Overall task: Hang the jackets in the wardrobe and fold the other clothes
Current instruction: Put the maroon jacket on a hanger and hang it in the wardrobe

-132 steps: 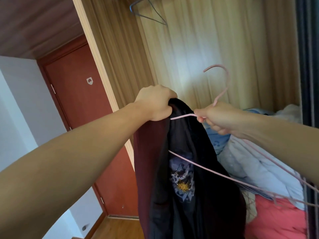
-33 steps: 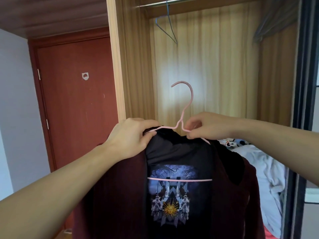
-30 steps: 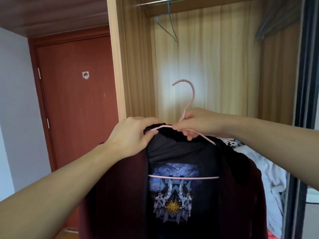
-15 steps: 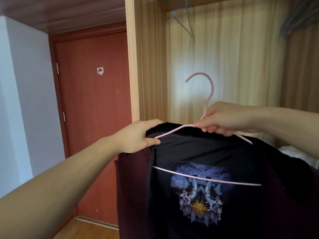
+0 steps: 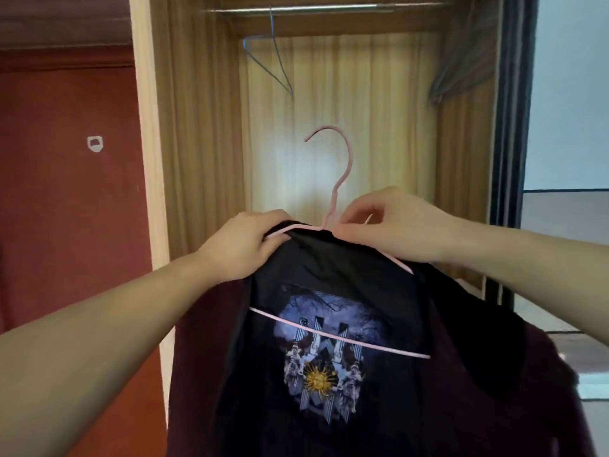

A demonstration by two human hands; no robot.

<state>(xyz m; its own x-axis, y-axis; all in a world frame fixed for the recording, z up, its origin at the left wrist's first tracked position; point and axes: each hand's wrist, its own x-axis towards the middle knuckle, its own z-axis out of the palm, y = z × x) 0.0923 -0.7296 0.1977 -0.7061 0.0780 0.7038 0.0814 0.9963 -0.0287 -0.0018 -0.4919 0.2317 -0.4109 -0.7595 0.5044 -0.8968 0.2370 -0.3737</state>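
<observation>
A dark maroon jacket with a black lining and a printed sun picture hangs open on a pink wire hanger. I hold both up in front of the open wardrobe. My left hand grips the jacket's collar together with the hanger's left shoulder wire. My right hand pinches the hanger at the base of its hook, over the right shoulder wire. The hook points up, well below the metal wardrobe rail.
A bare blue wire hanger hangs on the rail at the left. Grey cloth hangs at the wardrobe's upper right. A red-brown door stands to the left, a dark sliding-door frame to the right.
My view has tilted up, so the rail now shows. The jacket on its hanger sits squarer before the wardrobe, and my right hand has shifted to pinch the base of the hook.
</observation>
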